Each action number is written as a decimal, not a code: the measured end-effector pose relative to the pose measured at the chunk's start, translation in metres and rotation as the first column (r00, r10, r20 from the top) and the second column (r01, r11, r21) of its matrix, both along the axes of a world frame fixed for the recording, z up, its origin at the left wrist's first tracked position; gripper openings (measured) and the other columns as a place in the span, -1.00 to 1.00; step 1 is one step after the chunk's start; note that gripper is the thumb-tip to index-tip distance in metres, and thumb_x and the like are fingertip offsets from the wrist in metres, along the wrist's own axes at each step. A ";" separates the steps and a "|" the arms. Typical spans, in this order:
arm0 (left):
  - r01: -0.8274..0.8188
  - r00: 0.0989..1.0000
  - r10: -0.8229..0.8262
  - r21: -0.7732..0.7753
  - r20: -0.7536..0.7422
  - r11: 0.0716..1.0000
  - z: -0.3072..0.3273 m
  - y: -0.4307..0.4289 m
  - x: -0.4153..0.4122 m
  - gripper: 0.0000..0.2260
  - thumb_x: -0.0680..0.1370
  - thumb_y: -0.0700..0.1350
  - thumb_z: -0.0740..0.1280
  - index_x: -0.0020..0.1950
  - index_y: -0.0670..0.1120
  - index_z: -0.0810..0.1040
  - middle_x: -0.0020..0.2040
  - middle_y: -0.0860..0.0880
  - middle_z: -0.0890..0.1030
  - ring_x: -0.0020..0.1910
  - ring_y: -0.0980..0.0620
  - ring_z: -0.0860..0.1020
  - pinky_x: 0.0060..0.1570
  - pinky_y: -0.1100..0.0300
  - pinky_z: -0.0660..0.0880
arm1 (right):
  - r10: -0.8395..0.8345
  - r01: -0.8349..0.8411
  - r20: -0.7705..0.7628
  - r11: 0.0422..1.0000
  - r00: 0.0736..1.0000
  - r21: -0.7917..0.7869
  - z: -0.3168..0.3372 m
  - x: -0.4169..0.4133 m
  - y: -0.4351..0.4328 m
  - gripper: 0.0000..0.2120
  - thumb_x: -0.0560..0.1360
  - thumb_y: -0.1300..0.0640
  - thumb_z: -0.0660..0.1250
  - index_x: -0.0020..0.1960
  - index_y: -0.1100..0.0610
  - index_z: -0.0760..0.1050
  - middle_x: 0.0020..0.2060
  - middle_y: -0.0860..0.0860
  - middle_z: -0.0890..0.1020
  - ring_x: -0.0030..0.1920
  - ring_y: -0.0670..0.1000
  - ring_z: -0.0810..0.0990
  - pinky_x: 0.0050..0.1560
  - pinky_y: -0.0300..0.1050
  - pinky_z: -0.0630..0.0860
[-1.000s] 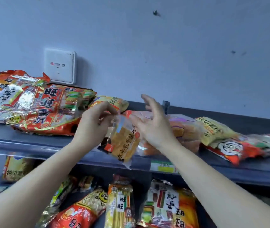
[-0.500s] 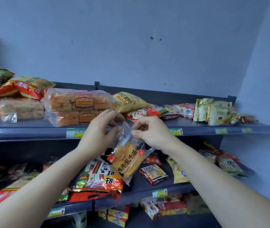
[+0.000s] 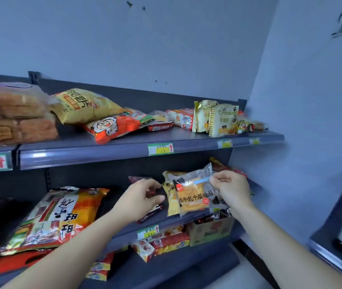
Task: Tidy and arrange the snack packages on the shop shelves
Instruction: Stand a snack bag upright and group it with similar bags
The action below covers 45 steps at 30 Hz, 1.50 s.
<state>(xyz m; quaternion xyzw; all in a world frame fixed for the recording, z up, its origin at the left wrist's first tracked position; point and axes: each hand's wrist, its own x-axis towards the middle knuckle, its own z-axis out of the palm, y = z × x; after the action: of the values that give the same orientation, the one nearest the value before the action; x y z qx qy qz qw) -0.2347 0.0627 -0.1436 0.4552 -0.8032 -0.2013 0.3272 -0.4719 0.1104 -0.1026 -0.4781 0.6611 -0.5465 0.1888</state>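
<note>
Currently the right hand pinches the toast package by its top seal (presumably keeping the label facing out) over the middle shelf, right end. The left hand hovers beside it, fingers loosely curled, empty.
</note>
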 end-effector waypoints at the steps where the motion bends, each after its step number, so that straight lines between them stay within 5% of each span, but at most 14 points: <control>1: 0.008 1.000 -0.008 0.027 0.020 1.000 -0.008 -0.012 -0.012 -0.74 0.52 0.01 0.39 0.18 -0.03 0.56 0.06 0.10 0.56 0.04 0.10 0.54 0.08 0.20 0.45 | -0.044 0.043 0.023 0.999 0.999 0.006 -0.008 -0.015 -0.009 -0.81 0.45 0.23 0.43 -0.28 0.00 0.57 -0.24 -0.06 0.64 -0.14 0.00 0.60 -0.08 -0.09 0.51; 6: 0.035 0.998 -0.043 0.168 0.049 0.985 -0.047 -0.076 -0.074 -0.76 0.51 0.02 0.40 0.14 -0.02 0.58 0.02 0.03 0.60 0.00 0.06 0.55 0.07 0.13 0.49 | -0.172 0.166 0.096 0.984 0.980 0.068 -0.043 -0.084 -0.061 -0.79 0.43 0.28 0.43 -0.28 0.00 0.59 -0.19 0.01 0.67 -0.12 0.06 0.62 0.02 0.07 0.60; 12: 0.030 0.994 -0.060 0.291 0.093 0.956 -0.083 -0.148 -0.138 -0.78 0.53 0.05 0.37 0.13 0.00 0.57 0.04 0.06 0.56 -0.04 0.09 0.52 -0.05 0.23 0.46 | -0.233 0.218 0.119 0.968 0.965 0.126 -0.074 -0.147 -0.130 -0.74 0.44 0.30 0.42 -0.31 -0.02 0.57 -0.24 -0.09 0.63 -0.13 0.06 0.62 -0.01 0.04 0.59; 18: 0.019 0.965 -0.100 0.314 0.242 0.949 -0.111 -0.192 -0.185 -0.67 0.53 0.05 0.36 0.28 0.04 0.51 0.27 -0.02 0.50 0.21 -0.01 0.47 0.15 0.13 0.44 | -0.334 0.304 0.134 0.931 0.933 0.201 -0.110 -0.191 -0.179 -0.78 0.44 0.28 0.42 -0.30 0.00 0.59 -0.28 -0.16 0.60 -0.15 0.02 0.59 -0.09 -0.12 0.52; 22: 0.098 0.753 -0.208 0.207 0.624 0.973 -0.128 -0.211 -0.218 -0.51 0.53 0.03 0.34 0.45 0.17 0.33 0.53 -0.03 0.18 0.52 -0.08 0.05 0.45 -0.08 0.11 | -0.402 0.373 0.115 0.903 0.908 0.212 -0.123 -0.218 -0.209 -0.81 0.46 0.28 0.39 -0.27 0.05 0.59 -0.33 -0.19 0.52 -0.14 0.00 0.54 -0.13 -0.17 0.45; 26: 0.198 0.486 -0.291 0.220 0.824 0.955 -0.150 -0.225 -0.247 -0.42 0.52 -0.16 0.31 0.49 0.18 0.25 0.59 -0.09 -0.07 0.54 -0.14 -0.25 0.44 -0.25 -0.26 | -0.395 0.365 0.088 0.899 0.915 0.241 -0.139 -0.247 -0.242 -0.82 0.47 0.30 0.37 -0.23 0.07 0.62 -0.26 -0.10 0.56 -0.14 -0.01 0.51 -0.15 -0.20 0.38; 29: 0.178 0.400 -0.254 0.197 0.881 0.964 -0.168 -0.238 -0.262 -0.50 0.52 -0.22 0.26 0.44 0.10 0.36 0.57 -0.12 0.05 0.55 -0.16 -0.21 0.42 -0.29 -0.31 | -0.333 0.299 0.096 0.917 0.938 0.263 -0.155 -0.267 -0.269 -0.80 0.46 0.32 0.36 -0.26 0.08 0.61 -0.28 -0.08 0.58 -0.18 0.00 0.53 -0.23 -0.26 0.39; 32: 0.158 0.380 -0.198 0.148 0.904 0.976 -0.179 -0.252 -0.269 -0.67 0.50 -0.24 0.26 0.22 0.03 0.53 0.35 -0.06 0.43 0.51 -0.15 0.05 0.43 -0.29 -0.25 | -0.237 0.192 0.118 0.933 0.964 0.306 -0.170 -0.286 -0.297 -0.81 0.47 0.31 0.35 -0.23 0.08 0.62 -0.29 -0.05 0.62 -0.23 0.02 0.57 -0.33 -0.25 0.41; 36: 0.114 0.466 -0.054 0.000 0.883 0.993 -0.182 -0.265 -0.274 -0.76 0.34 -0.21 0.44 -0.07 0.07 0.61 0.01 0.12 0.62 0.33 -0.04 0.40 0.39 -0.29 0.11 | -0.130 0.066 0.156 0.930 0.979 0.360 -0.192 -0.301 -0.326 -0.88 0.49 0.27 0.38 -0.14 0.09 0.64 -0.21 -0.03 0.65 -0.22 -0.02 0.57 -0.31 -0.25 0.44; 39: 0.038 0.640 0.072 -0.125 0.765 0.991 -0.178 -0.270 -0.278 -0.68 0.00 0.00 0.64 -0.35 0.12 0.61 -0.27 0.22 0.63 -0.02 0.04 0.64 0.05 -0.16 0.51 | -0.051 -0.017 0.160 0.918 0.986 0.397 -0.207 -0.299 -0.344 -0.90 0.48 0.23 0.40 -0.17 0.05 0.61 -0.11 0.00 0.66 -0.07 0.04 0.59 -0.10 -0.16 0.49; 42: -0.073 0.806 0.234 -0.301 0.544 0.951 -0.165 -0.273 -0.285 -0.82 0.20 0.10 0.53 -0.31 0.08 0.64 -0.21 0.17 0.66 -0.07 0.00 0.66 -0.08 -0.07 0.53 | -0.013 -0.069 0.190 0.906 0.982 0.419 -0.216 -0.291 -0.361 -0.96 0.47 0.22 0.42 -0.13 0.11 0.62 -0.12 0.00 0.64 -0.06 0.05 0.58 -0.04 -0.15 0.47; 45: -0.316 0.861 0.408 -0.309 0.304 0.897 -0.141 -0.281 -0.279 -0.68 0.42 0.17 0.24 -0.21 -0.02 0.66 -0.16 0.03 0.67 -0.10 -0.10 0.62 -0.08 -0.02 0.52 | 0.010 -0.095 0.195 0.896 0.981 0.434 -0.223 -0.279 -0.375 -0.97 0.47 0.21 0.42 -0.12 0.11 0.62 -0.16 0.02 0.63 -0.13 0.07 0.59 -0.15 -0.16 0.46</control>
<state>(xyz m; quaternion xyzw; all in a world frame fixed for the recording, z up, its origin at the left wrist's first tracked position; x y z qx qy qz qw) -0.5139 -0.2187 -0.2847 0.5836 -0.7673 0.0535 0.2604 -0.7505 -0.2642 -0.3259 -0.3870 0.7337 -0.4199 0.3681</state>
